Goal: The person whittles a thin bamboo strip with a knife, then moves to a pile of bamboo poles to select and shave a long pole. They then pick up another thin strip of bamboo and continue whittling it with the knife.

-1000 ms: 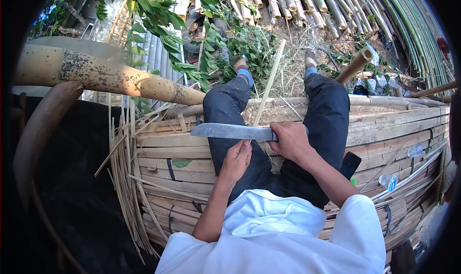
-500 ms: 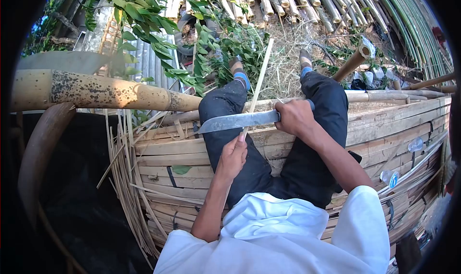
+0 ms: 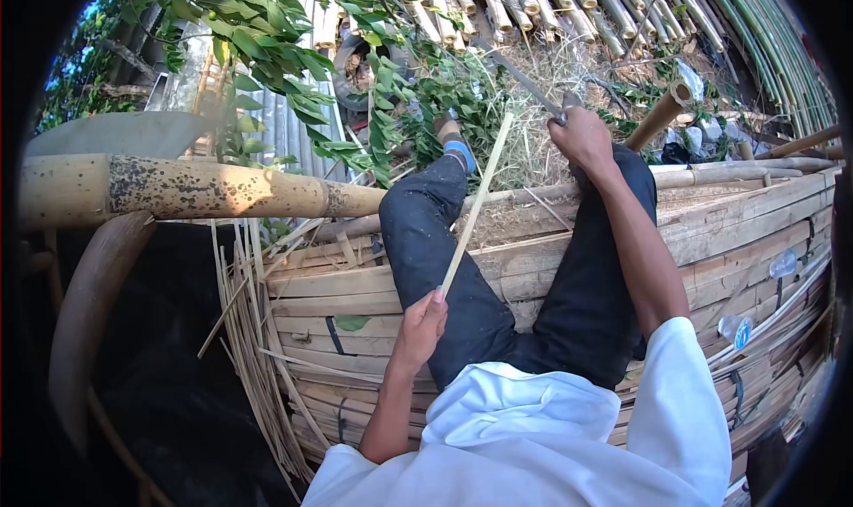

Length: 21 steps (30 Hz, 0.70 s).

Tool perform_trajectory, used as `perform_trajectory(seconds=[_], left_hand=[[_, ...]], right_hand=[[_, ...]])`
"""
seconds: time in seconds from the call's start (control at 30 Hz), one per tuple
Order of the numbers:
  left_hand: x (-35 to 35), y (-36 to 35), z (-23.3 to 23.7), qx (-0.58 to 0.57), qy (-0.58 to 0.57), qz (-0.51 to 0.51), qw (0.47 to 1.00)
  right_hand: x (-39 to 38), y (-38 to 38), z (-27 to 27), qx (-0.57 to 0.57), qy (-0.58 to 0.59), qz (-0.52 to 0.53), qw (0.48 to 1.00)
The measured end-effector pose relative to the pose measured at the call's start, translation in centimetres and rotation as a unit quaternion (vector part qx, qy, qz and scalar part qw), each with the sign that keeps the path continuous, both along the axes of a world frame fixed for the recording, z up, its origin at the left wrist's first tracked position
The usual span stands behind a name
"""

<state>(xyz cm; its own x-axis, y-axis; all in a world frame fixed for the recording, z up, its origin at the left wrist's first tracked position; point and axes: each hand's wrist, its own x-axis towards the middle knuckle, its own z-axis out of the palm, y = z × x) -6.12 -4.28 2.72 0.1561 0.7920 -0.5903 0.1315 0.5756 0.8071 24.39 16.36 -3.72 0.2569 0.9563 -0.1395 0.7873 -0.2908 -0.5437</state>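
Observation:
My left hand (image 3: pixel 421 327) is closed around the lower part of a thin, pale bamboo strip (image 3: pixel 480 201), thumb lying along it. The strip slants up and away over my left thigh. Farther forward, my right hand (image 3: pixel 582 139) grips the handle of a long-bladed machete (image 3: pixel 524 79). Its blade points forward and to the left, beyond the strip's far tip and apart from it. The handle is mostly hidden inside my fist.
I sit on stacked split-bamboo slats (image 3: pixel 355 287). A thick bamboo pole (image 3: pixel 204 187) crosses at left, near a bundle of thin strips (image 3: pixel 258 347). Leafy branches (image 3: pixel 275 54), a tyre (image 3: pixel 360 71) and cut bamboo poles (image 3: pixel 569 9) lie ahead. Plastic cups (image 3: pixel 734 329) are at right.
My right hand has swung the machete forward, off the strip, its blade turning from crosswise to pointing ahead. My left hand and the strip have shifted slightly nearer my body.

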Motion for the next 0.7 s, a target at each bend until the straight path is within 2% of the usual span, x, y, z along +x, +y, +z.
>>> perform_trajectory(seconds=[0.07,0.1,0.17,0.27,0.4,0.47,0.5,0.57,0.7], left_hand=[[-0.9,0.4,-0.4,0.008,0.040,0.030,0.999],[-1.1,0.7,-0.7,0.016,0.074,0.065,0.995],[-1.2,1.9,-1.7,0.024,0.082,0.097,0.992],[-0.7,3.1,-2.3,0.016,0.115,0.077,0.990],[0.2,4.2,-2.6,0.030,0.147,0.044,0.988],[0.5,4.6,-3.7,0.106,0.218,0.016,0.970],[0.8,4.6,-3.9,0.104,0.219,0.015,0.970],[1.5,4.6,-3.9,0.121,0.337,-0.024,0.933],[2.5,4.8,-2.6,0.163,0.348,-0.016,0.923]], right_hand=[[0.1,0.2,-0.5,0.024,0.090,0.010,0.996],[-0.7,-0.3,-0.8,0.027,0.093,0.015,0.995],[-2.3,-1.8,-1.7,0.046,0.280,0.030,0.958],[-5.0,-3.9,0.5,0.052,0.211,0.184,0.959],[-7.9,-6.5,0.2,0.094,0.110,0.363,0.921],[-8.7,-7.1,-0.1,0.081,0.083,0.399,0.910],[-9.0,-7.4,-0.2,0.066,0.057,0.433,0.897],[-9.1,-7.7,-0.4,0.051,0.057,0.439,0.895],[-9.1,-7.4,-1.0,0.001,0.021,0.423,0.906]])
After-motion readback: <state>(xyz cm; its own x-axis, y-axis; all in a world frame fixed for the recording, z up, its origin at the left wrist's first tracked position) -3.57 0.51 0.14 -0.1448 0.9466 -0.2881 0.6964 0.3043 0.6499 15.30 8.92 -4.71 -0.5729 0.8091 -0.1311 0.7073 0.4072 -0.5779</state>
